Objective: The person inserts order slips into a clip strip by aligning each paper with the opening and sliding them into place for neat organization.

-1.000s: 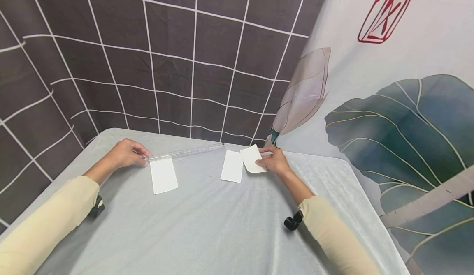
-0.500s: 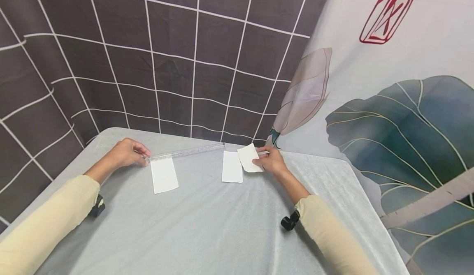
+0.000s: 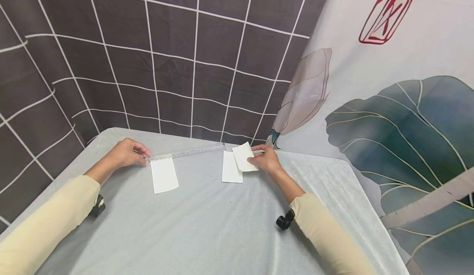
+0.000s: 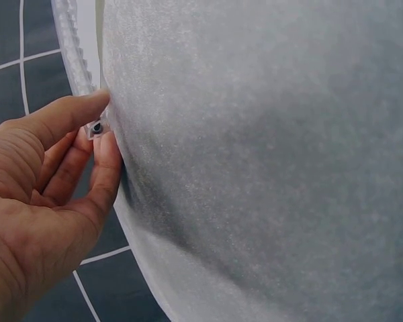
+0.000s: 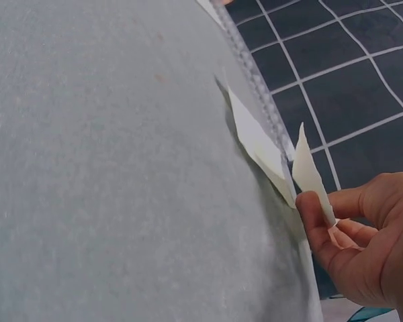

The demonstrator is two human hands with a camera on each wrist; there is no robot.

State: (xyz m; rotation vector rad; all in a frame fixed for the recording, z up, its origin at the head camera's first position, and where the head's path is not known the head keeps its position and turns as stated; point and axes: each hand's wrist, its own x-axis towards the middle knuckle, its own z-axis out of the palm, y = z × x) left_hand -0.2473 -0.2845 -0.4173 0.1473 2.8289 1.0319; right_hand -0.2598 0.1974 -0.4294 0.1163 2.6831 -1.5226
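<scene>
My left hand (image 3: 127,153) pinches the left end of a long clear plastic strip (image 3: 192,151) between thumb and fingers. In the left wrist view the strip (image 4: 74,54) shows a ridged edge and a dark round spot at its end. A white paper card (image 3: 164,176) lies just below the strip, near that hand. Toward the strip's other end lies a second white card (image 3: 229,169). My right hand (image 3: 266,160) pinches a third, off-white card (image 3: 243,158), tilted and partly overlapping the second. From the right wrist, the held card (image 5: 309,173) appears raised, nearly edge-on.
A pale grey cloth (image 3: 200,221) covers the table. Behind stands a dark curtain (image 3: 170,73) with white grid lines, close to the table's back edge. At right hangs a white curtain (image 3: 348,65) with leaf prints. Black wrist cameras (image 3: 284,220) sit at the sleeves.
My right hand has moved left with its card, which now overlaps the second card's upper right part. My left hand and the clear strip have stayed in place.
</scene>
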